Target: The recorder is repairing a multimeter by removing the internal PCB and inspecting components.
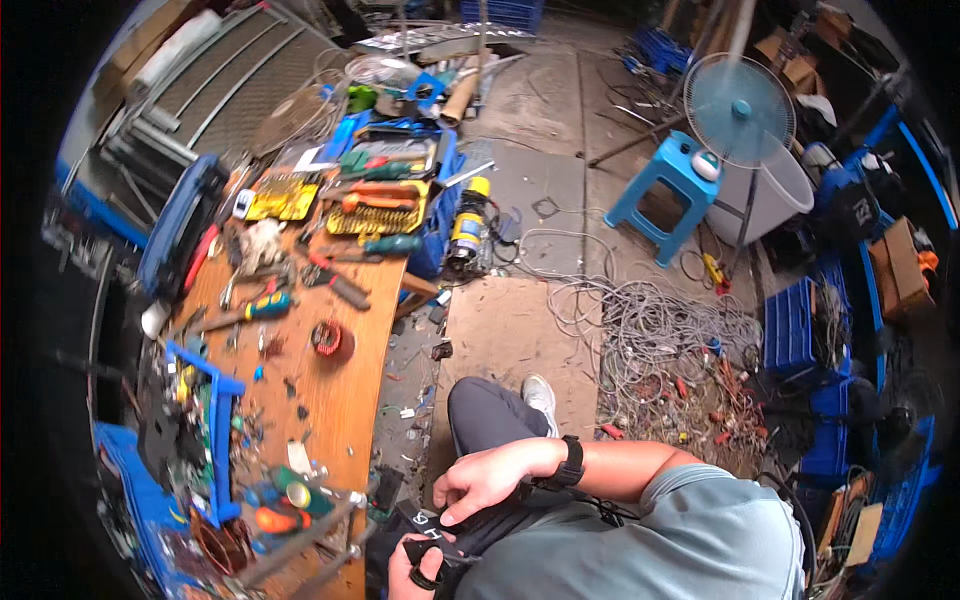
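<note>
At the lower middle, low over my lap, my left hand point(410, 568) is closed around a small black part point(428, 562) with a curved, ring-like end. Its exact kind is too small to make out. Just above it my right hand point(488, 484) reaches in from the right, fingers bent and thumb a little apart, with nothing visible between them. A black watch point(571, 460) is on that wrist. White marks show on the dark cloth point(425, 525) between the two hands. A thin black cable point(605, 512) lies over my lap below the right wrist.
To my left stands a wooden bench point(345, 400) with screwdrivers, pliers, a yellow bit case point(375, 212) and a red-rimmed can point(330, 340). Tangled grey cables point(650, 325) and scraps cover the floor at right. Beyond are a blue stool point(665, 190), a fan point(740, 108) and blue crates point(790, 325).
</note>
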A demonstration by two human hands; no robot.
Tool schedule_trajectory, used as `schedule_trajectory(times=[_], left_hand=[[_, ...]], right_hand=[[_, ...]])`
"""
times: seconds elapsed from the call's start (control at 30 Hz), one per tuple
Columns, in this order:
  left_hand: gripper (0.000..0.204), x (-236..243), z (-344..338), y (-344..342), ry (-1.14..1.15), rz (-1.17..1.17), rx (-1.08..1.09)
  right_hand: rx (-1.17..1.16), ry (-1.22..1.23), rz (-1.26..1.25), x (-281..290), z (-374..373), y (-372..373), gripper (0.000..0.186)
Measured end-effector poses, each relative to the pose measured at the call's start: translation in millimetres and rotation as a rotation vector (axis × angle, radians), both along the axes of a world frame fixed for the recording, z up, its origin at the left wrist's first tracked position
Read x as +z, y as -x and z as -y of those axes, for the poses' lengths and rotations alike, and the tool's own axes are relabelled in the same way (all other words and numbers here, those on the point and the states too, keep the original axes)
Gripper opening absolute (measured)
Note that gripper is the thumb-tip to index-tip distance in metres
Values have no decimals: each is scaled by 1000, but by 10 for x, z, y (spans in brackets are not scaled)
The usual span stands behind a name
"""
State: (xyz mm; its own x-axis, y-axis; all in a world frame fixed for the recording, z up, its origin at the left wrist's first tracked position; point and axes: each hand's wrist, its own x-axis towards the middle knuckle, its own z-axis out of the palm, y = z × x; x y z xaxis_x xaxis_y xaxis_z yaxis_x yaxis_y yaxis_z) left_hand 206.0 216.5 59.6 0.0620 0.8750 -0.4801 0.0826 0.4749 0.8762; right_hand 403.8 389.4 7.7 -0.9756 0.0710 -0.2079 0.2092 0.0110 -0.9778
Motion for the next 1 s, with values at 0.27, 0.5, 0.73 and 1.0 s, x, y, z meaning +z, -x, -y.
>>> schedule_trajectory(times=[0.27,0.5,0.73,1.0], left_hand=[[31,1141,-1247,-750,28,183,150],[27,2469,-2706,-2320,-199,-352,-480],[36,2728,-3333,-4019,-536,-364,-1130],[41,2450,-3499,-5347,-803,-306,-1486]], right_hand=[[-569,188,-7,1146,-351,-925,61],[-1094,141,-267,2464,-588,-2037,96],[-1640,737,-577,2566,-546,-3118,68],[-2041,746,-804,2640,-380,-4069,72]])
